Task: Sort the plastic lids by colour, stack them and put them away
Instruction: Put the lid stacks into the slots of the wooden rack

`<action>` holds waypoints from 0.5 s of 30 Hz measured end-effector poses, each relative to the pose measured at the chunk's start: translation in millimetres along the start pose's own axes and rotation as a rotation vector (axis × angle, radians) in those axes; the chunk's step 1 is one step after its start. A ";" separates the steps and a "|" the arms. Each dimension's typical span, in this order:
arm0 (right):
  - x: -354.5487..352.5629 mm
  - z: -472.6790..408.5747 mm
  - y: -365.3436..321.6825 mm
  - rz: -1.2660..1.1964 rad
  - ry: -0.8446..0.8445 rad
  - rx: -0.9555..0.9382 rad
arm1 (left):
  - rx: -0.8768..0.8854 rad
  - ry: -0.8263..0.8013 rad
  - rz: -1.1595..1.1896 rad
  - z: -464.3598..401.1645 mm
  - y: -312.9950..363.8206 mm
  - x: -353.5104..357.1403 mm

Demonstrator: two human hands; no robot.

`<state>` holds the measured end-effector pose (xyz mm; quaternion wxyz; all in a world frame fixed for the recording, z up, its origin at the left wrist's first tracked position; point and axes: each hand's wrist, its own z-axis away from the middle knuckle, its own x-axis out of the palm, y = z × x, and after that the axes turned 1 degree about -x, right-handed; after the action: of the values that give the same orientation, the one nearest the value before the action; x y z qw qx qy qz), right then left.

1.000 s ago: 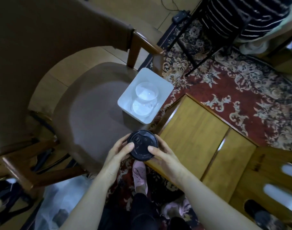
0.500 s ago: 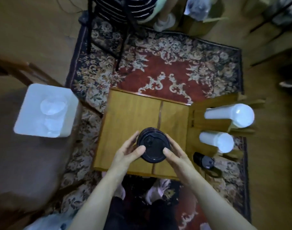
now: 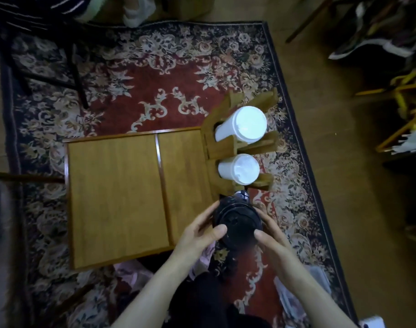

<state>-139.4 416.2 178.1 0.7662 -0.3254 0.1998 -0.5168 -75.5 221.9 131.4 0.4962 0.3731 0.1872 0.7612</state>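
Black plastic lids (image 3: pixel 236 224), gathered as a short stack, are held between both hands just off the right edge of the wooden table (image 3: pixel 117 197), near its front right corner and over the patterned rug (image 3: pixel 155 74). Head view, the only one given: the left hand (image 3: pixel 197 235) grips the stack's left rim, thumb laid on the top face and fingers curled round the far side; the right hand (image 3: pixel 270 242) mirrors it on the right rim, thumb on top, fingers wrapped behind. Both hands are closed on the stack, and neither is free.

A wooden rack (image 3: pixel 237 147) stands against the table's right edge. Its far slot carries a tall white stack (image 3: pixel 243 126); the middle slot carries a shorter white stack (image 3: pixel 237 169). Both lean away from the table, their round faces turned up and to the right. Directly beyond the held lids, at the near end of the rack, a dark object (image 3: pixel 242 194) shows only in part; it is probably black lids already stored, but too little shows to be sure.

The deciding relation: the near slot lies straight ahead of the hands, just past the held lids, and both hands are about equally near it. Judged from the white stacks, the black stack's axis should be tilted to match before it goes in.
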 end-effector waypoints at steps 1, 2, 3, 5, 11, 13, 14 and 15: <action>-9.7 -0.7 2.6 -0.007 0.016 0.010 | -0.019 -0.015 -0.009 -5.1 -3.5 6.9; -19.3 -2.2 5.7 -0.008 0.029 0.016 | -0.043 -0.026 -0.003 -9.7 -6.9 13.8; -28.6 -4.3 8.5 -0.011 0.039 0.019 | -0.069 -0.037 0.005 -14.6 -10.1 20.3; -44.4 -10.2 12.2 -0.018 0.047 0.033 | -0.108 -0.042 0.004 -23.2 -12.8 33.6; -73.9 -48.3 25.5 -0.014 0.040 0.071 | -0.172 0.009 -0.031 -65.2 -23.3 52.9; -78.7 -64.5 30.8 -0.012 0.031 0.080 | -0.161 0.043 -0.069 -81.1 -28.7 53.3; -79.9 -72.4 32.5 -0.003 0.026 0.081 | -0.147 0.063 -0.078 -87.6 -29.8 52.4; -81.5 -80.8 36.2 0.003 0.020 0.086 | -0.148 0.083 -0.090 -93.7 -31.5 52.2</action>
<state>-198.8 476.9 92.9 0.7783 -0.2866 0.1858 -0.5269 -138.7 290.4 69.7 0.5481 0.2946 0.1677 0.7647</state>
